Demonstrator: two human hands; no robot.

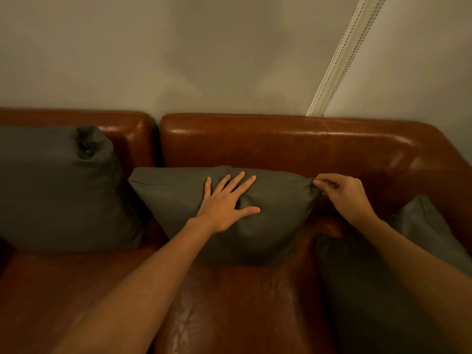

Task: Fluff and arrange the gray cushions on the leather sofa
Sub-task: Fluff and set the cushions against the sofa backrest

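A gray cushion (178, 200) leans against the backrest of the brown leather sofa (281, 144) in the middle of the view. My left hand (227, 203) lies flat on its front with fingers spread, pressing into the fabric. My right hand (342, 194) pinches the cushion's upper right corner. A second gray cushion (58, 190) stands upright at the left against the backrest. A third gray cushion (383, 277) lies at the right by the armrest, partly hidden behind my right forearm.
A plain wall (178, 60) rises directly behind the sofa. A white ribbed strip (339, 60) runs diagonally down the wall to the backrest's top. The sofa's right armrest (444, 159) curves round at the right. Bare seat leather (229, 302) shows in front of the cushions.
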